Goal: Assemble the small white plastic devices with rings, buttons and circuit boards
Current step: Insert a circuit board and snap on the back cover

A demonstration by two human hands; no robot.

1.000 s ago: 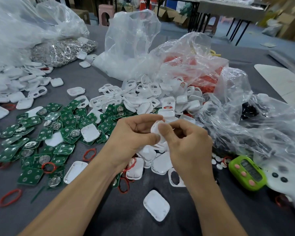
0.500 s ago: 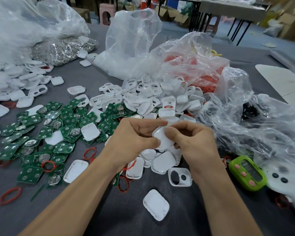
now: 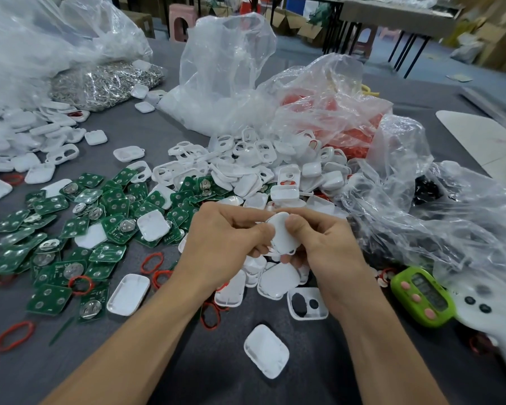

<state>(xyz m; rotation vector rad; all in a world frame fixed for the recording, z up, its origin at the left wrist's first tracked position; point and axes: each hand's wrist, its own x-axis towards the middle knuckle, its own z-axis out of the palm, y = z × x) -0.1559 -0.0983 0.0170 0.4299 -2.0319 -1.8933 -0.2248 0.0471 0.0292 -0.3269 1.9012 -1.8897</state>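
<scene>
Two grips, left hand [image 3: 222,244] and right hand [image 3: 330,247], pinch one small white rounded plastic shell [image 3: 284,233], apparently snapping halves together; next: squeeze evenly.

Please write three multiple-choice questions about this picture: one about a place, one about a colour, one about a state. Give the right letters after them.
1. Where is the green timer? A) at the person's right B) at the far left C) on a stool
2. What colour are the circuit boards? A) blue B) green C) yellow
3. How is the white casing at the centre? A) lying untouched B) held by the left hand and the right hand C) held by one hand only

Answers: 1 A, it lies on the table beyond the right hand; 2 B, every board is green; 3 B, fingers of both hands pinch it.
</scene>
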